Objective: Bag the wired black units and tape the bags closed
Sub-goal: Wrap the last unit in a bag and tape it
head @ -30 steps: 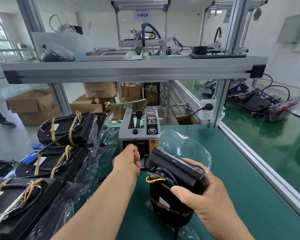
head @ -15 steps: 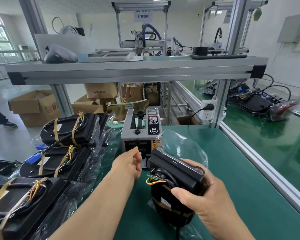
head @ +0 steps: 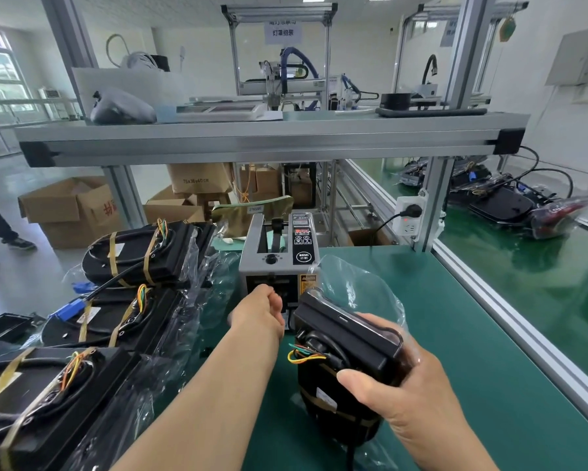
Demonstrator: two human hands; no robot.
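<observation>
A: On the tape dispenser (head: pixel 275 253), the round button on the black panel reads "SEMI", with two small Chinese characters beneath.
B: The cardboard box (head: pixel 197 180) behind says "75x36x40cm".
A: Up top, the hanging sign (head: pixel 283 30) shows "灯罩组装"; the line above it is blurred.
B: Red characters on the open carton (head: pixel 68 212) at left are cut off and unreadable.

You face a green bench (head: pixel 462 334) under an aluminium shelf (head: pixel 268 139); cardboard boxes (head: pixel 68 209) sit on the pale floor (head: pixel 30 287) beyond; a window (head: pixel 0 79) brightens your left.
</observation>
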